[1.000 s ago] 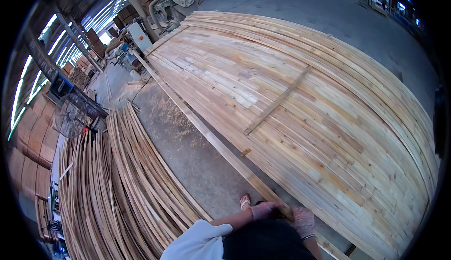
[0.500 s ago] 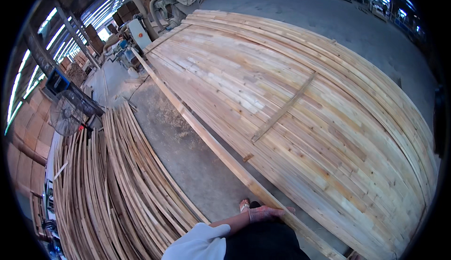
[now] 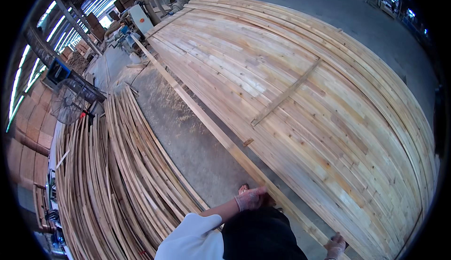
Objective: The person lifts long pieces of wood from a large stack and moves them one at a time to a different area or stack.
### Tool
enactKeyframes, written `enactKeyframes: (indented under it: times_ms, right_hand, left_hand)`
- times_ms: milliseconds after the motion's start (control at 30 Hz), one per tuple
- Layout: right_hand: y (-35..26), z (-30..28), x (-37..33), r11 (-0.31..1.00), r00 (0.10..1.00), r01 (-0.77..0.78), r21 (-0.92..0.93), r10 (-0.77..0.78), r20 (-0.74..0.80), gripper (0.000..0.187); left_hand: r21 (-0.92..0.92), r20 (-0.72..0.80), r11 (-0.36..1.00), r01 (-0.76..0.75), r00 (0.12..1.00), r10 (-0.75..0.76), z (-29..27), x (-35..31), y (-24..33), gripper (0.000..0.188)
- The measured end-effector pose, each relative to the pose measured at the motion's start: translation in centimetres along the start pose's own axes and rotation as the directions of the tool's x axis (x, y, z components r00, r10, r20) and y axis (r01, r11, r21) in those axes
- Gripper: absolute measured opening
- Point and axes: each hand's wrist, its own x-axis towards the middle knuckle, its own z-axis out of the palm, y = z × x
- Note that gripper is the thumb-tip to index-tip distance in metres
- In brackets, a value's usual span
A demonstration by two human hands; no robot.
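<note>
A long, narrow wooden plank (image 3: 206, 120) runs from the saw-like machine at the far left down to my right side. My left hand (image 3: 252, 199), in a thin, pale glove, is beside the plank's left edge. Its fingertips reach the edge, but they are blurred, and their grip cannot be made out. Near the bottom of the view, my right hand (image 3: 335, 247), also gloved, is closed around the near end of the plank. To the right of the plank lies a broad, low stack of pale boards (image 3: 300, 133).
Long thin strips (image 3: 127, 175) are heaped on the floor to my left. A standing fan (image 3: 68, 103) is behind them. The machine (image 3: 128, 42) is at the far end, with a grey control box (image 3: 141, 19). Sawdust (image 3: 169, 101) covers part of the floor. A crosspiece (image 3: 286, 93) lies over the boards.
My left hand has pulled back from over the plank to its left edge. My right hand has come into view at the near end. The view has shifted slightly.
</note>
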Motion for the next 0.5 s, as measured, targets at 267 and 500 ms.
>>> enactKeyframes:
  times_ms: [267,500]
  right_hand:
    - [-16.2,5.0,-8.3,0.676,0.668,0.734,-0.058,-0.705,0.24,0.026]
    - [-3.8,-14.1,-3.8,0.444,0.722,0.627,-0.639,-0.64,0.264,0.036]
  left_hand:
    - [0.155,-0.222,0.988,0.007,0.975,0.027,2.0,0.9,-4.0,0.049]
    - [0.401,-0.162,0.834,-0.378,0.867,0.471,3.9,-4.5,8.8,0.03]
